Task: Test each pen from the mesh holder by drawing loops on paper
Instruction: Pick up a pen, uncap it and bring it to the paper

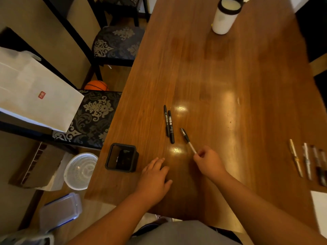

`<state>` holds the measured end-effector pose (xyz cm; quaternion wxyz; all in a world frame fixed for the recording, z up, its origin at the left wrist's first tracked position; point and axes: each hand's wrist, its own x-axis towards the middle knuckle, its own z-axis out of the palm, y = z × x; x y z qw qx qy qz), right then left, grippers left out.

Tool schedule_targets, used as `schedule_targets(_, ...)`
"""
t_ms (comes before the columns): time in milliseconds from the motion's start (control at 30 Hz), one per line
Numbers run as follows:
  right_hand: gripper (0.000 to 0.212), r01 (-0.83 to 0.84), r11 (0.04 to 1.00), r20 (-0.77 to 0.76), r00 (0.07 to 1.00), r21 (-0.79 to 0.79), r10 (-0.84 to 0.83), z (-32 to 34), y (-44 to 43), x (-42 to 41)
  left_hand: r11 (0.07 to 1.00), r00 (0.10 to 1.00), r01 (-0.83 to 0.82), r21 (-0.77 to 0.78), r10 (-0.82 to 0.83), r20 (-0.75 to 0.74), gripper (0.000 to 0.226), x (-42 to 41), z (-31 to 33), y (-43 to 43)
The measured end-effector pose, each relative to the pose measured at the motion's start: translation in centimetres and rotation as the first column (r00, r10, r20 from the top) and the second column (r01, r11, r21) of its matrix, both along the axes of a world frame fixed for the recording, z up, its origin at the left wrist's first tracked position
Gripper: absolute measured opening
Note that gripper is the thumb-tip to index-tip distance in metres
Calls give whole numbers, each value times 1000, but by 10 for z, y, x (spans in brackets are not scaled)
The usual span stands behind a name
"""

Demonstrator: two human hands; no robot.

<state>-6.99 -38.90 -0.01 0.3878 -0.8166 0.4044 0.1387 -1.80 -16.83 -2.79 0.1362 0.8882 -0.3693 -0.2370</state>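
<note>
Pen point(188, 140): clear barrel, dark cap or grip end. The right hand point(208, 161) pinches it at the rear tip, fingers curled, with the dark end pointing away from the hand and low over the worktop point(230, 76). I cannot tell whether the far end touches the wood.

Handling, by judgement: light, stiff, smooth plastic that is likely to roll if set down. A hold this far back gives little control, so it should shift to the barrel just behind the writing end before drawing loops.

Left hand point(155, 175): flat on the worktop, fingers straight and slightly spread, holding nothing.

Mesh holder point(123, 145): just outboard of the left hand, upright. The inside is too dark to count what remains.

Two black markers point(169, 123): side by side, just beyond the held pen's tip.

Row of pens point(307, 161): well out past the right hand, lying parallel.

Paper point(321, 207): white corner nearer the body on that same side, well apart from the pen.
</note>
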Motion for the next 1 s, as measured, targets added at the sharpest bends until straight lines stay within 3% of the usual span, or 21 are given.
schedule_targets(167, 11, 255, 961, 83, 961, 102, -264, 20, -9, -73, 997, 998, 37, -63, -40, -46, 41, -12, 7, -13)
schedule_targets(333, 15, 410, 870, 132, 880, 276, -456, 44, -26, -135, 993, 976, 86, -78, -100, -192, 36, -46, 14, -40)
schedule_targets(467, 25, 505, 823, 222, 798, 259, -560, 56, -53, -172, 985, 957, 146, -92, -164, -240, 37, -81, 21, -77)
schedule_targets(567, 27, 508, 811, 276, 767, 289, -579, 59, -80, -201, 977, 947, 179, -117, -204, -248, 46, -109, 29, -111)
schedule_targets(700, 29, 492, 795, 237, 775, 356, -586, 52, -121, -239, 967, 918, 178, -185, -231, -323, 54, -156, 40, -167)
schedule_targets(867, 29, 489, 761, 172, 782, 426, -599, 41, -178, -288, 975, 951, 88, -204, -143, -275, 19, -219, 44, -232)
schedule_targets(1000, 27, 467, 695, 126, 775, 546, -619, 34, -222, -324, 977, 948, -12, -211, -56, -312, 12, -265, 42, -274)
